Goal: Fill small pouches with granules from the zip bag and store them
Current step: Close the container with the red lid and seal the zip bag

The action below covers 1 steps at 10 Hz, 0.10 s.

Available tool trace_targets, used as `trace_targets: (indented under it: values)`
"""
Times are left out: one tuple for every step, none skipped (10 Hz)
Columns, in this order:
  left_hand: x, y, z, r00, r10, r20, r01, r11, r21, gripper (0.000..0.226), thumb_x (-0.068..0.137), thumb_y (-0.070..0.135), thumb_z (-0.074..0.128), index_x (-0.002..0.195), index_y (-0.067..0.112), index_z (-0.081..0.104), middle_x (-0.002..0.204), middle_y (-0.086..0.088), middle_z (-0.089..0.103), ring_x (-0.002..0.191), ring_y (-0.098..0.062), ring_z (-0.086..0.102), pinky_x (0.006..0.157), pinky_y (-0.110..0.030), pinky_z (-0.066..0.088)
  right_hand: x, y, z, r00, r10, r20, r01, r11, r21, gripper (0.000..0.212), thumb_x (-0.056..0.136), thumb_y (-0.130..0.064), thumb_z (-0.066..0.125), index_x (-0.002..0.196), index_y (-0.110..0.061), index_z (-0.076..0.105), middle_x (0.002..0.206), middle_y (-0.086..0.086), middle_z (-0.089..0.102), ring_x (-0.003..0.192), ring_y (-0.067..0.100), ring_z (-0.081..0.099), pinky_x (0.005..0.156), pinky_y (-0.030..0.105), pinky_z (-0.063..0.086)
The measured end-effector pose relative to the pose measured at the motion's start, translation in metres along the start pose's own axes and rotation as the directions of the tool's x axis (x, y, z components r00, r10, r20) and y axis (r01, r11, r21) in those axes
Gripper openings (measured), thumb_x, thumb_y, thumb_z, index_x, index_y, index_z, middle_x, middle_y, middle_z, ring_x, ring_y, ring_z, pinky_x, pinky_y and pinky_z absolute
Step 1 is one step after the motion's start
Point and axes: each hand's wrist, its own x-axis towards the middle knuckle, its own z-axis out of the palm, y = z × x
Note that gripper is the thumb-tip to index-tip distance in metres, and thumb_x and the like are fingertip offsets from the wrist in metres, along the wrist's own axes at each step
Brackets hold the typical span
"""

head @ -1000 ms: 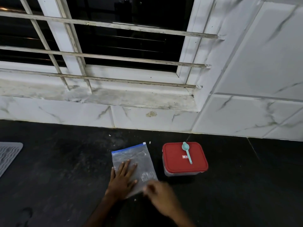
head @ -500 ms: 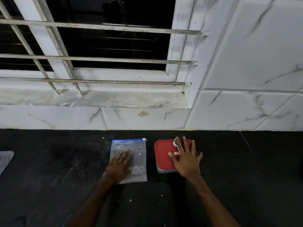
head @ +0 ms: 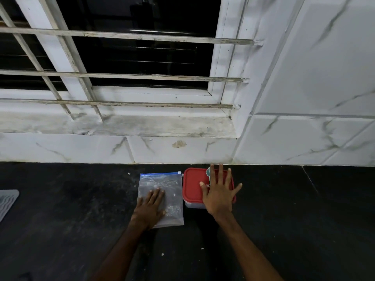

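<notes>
Right hand (head: 218, 193) leaves zip bag (head: 170, 185), now flat, fingers spread, on red box (head: 192, 187) over the spoon (head: 208, 171) | left hand (head: 150, 207) stays flat, pinning bag to desk (head: 60, 220), just left of box | filling not begun; opening the box looks next

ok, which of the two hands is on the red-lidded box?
The right hand, spread flat on the red-lidded plastic box; the left hand rests on the clear blue-zip bag beside it.
</notes>
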Motion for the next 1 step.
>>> trace_targets:
  values:
    - [0.0000, -0.0017, -0.0013, 1.000, -0.008, -0.028, 0.008, 1.000, -0.009, 0.099, 0.070, 0.075, -0.007, 0.151, 0.019, -0.017, 0.154, 0.005, -0.027, 0.148, -0.019, -0.017, 0.120, -0.049, 0.004, -0.0024, -0.0015, 0.0008, 0.996, -0.087, -0.025, 0.086, 0.995, -0.046, 0.066, 0.095, -0.062, 0.017, 0.152, -0.036, 0.000, 0.162, -0.003, -0.001, 0.148, 0.028, 0.000, 0.103, 0.075, 0.002]
